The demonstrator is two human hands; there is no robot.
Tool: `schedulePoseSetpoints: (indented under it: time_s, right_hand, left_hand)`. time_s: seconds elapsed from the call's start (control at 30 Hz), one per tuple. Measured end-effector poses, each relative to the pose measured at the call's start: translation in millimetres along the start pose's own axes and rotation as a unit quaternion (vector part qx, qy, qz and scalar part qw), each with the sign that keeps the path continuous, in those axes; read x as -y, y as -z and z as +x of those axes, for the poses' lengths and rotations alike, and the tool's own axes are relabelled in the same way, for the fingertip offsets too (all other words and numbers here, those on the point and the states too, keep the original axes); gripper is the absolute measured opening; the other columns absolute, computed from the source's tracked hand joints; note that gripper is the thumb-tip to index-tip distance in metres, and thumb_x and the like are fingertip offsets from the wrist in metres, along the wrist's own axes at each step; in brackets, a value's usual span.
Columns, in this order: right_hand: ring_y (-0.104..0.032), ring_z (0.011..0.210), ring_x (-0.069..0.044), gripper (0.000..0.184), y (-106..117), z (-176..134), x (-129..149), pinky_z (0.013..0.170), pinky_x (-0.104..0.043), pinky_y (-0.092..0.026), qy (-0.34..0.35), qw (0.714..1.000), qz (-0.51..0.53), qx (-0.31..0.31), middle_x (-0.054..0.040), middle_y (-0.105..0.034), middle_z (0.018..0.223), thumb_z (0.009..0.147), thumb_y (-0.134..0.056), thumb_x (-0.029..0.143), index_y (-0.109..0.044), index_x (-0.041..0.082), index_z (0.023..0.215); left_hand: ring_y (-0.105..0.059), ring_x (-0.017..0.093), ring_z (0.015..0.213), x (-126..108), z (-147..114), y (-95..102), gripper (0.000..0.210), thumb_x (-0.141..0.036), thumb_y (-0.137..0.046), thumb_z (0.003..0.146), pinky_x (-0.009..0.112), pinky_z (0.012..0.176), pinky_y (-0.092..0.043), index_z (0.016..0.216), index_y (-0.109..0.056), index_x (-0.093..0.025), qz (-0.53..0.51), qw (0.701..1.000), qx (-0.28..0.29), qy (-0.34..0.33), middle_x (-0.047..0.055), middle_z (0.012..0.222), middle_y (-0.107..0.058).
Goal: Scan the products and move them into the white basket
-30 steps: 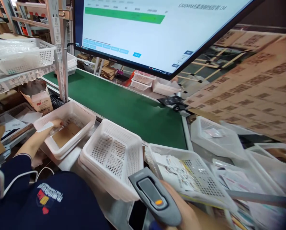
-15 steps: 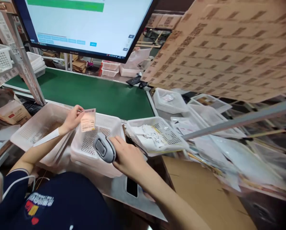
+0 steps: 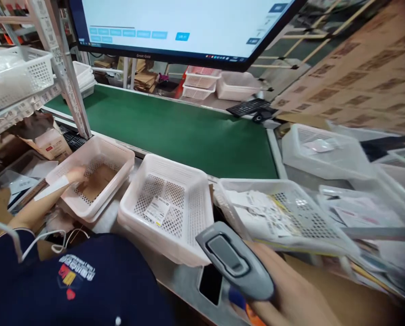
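Observation:
My right hand [image 3: 280, 276] is wrapped round a grey barcode scanner [image 3: 229, 256], held low at the front right corner of the middle white basket [image 3: 195, 213]. A small white labelled packet [image 3: 157, 210] lies on that basket's perforated floor. My left hand [image 3: 77, 174] reaches into the left white basket [image 3: 124, 156], beside a flat brown item [image 3: 100, 181] on its floor. Motion smears the left fingers, so their grip is unclear. A white strip [image 3: 51, 188] runs along the left wrist.
A monitor [image 3: 164, 31] hangs over a green conveyor belt [image 3: 175, 131]. To the right stands a white basket [image 3: 311, 213] of printed white packets. A phone [image 3: 211, 283] lies at the front edge. A metal shelf post [image 3: 68, 68] rises at left.
My left hand has let go of the labelled packet, now in the middle basket, and moved left into the left basket. The scanner has come nearer the camera, lower right. The view has shifted.

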State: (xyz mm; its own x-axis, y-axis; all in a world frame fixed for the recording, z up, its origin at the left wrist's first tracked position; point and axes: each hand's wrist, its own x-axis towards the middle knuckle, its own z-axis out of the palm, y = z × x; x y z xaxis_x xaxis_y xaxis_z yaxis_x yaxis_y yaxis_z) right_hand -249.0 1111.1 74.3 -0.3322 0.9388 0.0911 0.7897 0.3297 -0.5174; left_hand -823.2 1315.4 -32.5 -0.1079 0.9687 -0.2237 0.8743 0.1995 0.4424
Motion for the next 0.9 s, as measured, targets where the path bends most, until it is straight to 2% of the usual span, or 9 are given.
schedulePoseSetpoints:
  time_s: [0.13,0.23,0.3,0.4,0.5,0.63,0.7,0.8,0.9]
  right_hand:
    - [-0.077,0.101,-0.030,0.061,-11.1,24.0,17.8,0.073,-0.037,-0.064,0.023,1.000,-0.017,0.012,-0.0109,-0.071,0.128,0.082,-0.055,0.015,-0.062,0.031,0.140]
    - [-0.076,0.092,-0.027,0.057,-20.1,46.4,40.6,0.069,-0.035,-0.061,0.040,0.999,-0.017,0.023,-0.0099,-0.071,0.122,0.082,-0.054,0.014,-0.064,0.027,0.136]
    - [-0.074,0.085,-0.025,0.054,-22.2,58.5,55.1,0.066,-0.034,-0.058,0.051,0.997,-0.024,0.044,-0.0093,-0.071,0.117,0.081,-0.054,0.014,-0.064,0.025,0.133]
    - [-0.072,0.087,-0.025,0.054,-20.9,72.5,76.5,0.069,-0.034,-0.055,0.048,0.995,-0.041,0.072,-0.0113,-0.070,0.117,0.081,-0.055,0.012,-0.063,0.022,0.134]
    - [-0.071,0.096,-0.028,0.056,-19.1,84.0,94.4,0.079,-0.037,-0.054,0.041,0.993,-0.051,0.100,-0.0145,-0.067,0.122,0.081,-0.055,0.009,-0.061,0.017,0.137]
    - [-0.068,0.103,-0.030,0.057,-18.4,89.7,99.0,0.081,-0.037,-0.050,0.011,0.993,-0.066,0.096,-0.0145,-0.067,0.123,0.079,-0.058,0.007,-0.061,0.016,0.135]
    - [-0.067,0.102,-0.029,0.056,-18.0,83.2,93.1,0.080,-0.036,-0.048,-0.002,0.994,-0.063,0.085,-0.0136,-0.067,0.120,0.078,-0.058,0.007,-0.061,0.016,0.133]
    - [-0.067,0.098,-0.027,0.049,-15.7,62.6,79.1,0.078,-0.034,-0.046,-0.022,0.997,-0.020,0.064,-0.0111,-0.067,0.114,0.075,-0.060,0.007,-0.064,0.016,0.123]
    - [-0.066,0.092,-0.025,0.036,-6.3,43.3,55.1,0.076,-0.032,-0.046,-0.042,0.999,0.010,0.009,-0.0077,-0.067,0.108,0.075,-0.062,0.009,-0.066,0.019,0.109]
  left_hand:
    - [-0.060,0.023,0.072,28.8,-12.4,-9.2,0.047,-0.006,-0.079,0.061,0.029,0.074,-0.050,0.058,-0.035,-0.023,-0.018,0.998,0.014,0.063,-0.005,0.048,-0.029]
    - [-0.060,0.020,0.071,16.8,-11.2,-3.7,0.037,-0.011,-0.081,0.072,0.030,0.072,-0.052,0.064,-0.046,-0.020,-0.161,0.985,0.005,0.057,-0.003,0.055,-0.039]
    - [-0.065,0.020,0.076,-4.4,-8.7,2.5,0.023,-0.022,-0.080,0.083,0.031,0.073,-0.056,0.084,-0.058,-0.016,-0.247,0.968,0.017,0.034,0.001,0.070,-0.058]
    - [-0.072,0.019,0.086,-51.2,-10.5,4.6,0.039,-0.033,-0.081,0.090,0.030,0.075,-0.061,0.118,-0.058,-0.016,-0.409,0.910,0.073,-0.006,0.008,0.099,-0.071]
    - [-0.069,0.016,0.081,-105.7,-21.5,-6.0,0.053,-0.039,-0.087,0.086,0.025,0.069,-0.058,0.125,-0.057,-0.020,-0.540,0.824,0.162,-0.048,0.008,0.105,-0.071]
    - [-0.070,0.017,0.085,-169.5,-40.8,-29.1,0.065,-0.049,-0.092,0.078,0.024,0.069,-0.056,0.126,-0.058,-0.021,-0.538,0.789,0.272,-0.122,0.008,0.107,-0.072]
    - [-0.071,0.019,0.088,-191.6,-48.7,-39.4,0.073,-0.055,-0.094,0.074,0.024,0.071,-0.056,0.127,-0.057,-0.021,-0.512,0.791,0.300,-0.146,0.007,0.102,-0.071]
    - [-0.071,0.021,0.086,-206.1,-58.2,-48.7,0.083,-0.071,-0.087,0.074,0.028,0.075,-0.058,0.131,-0.058,-0.018,-0.423,0.833,0.309,-0.180,0.005,0.091,-0.070]
    - [-0.073,0.034,0.113,-191.7,-58.1,-48.6,0.087,-0.084,-0.072,0.078,0.043,0.097,-0.061,0.135,-0.062,-0.018,-0.289,0.897,0.235,-0.238,0.014,0.114,-0.076]
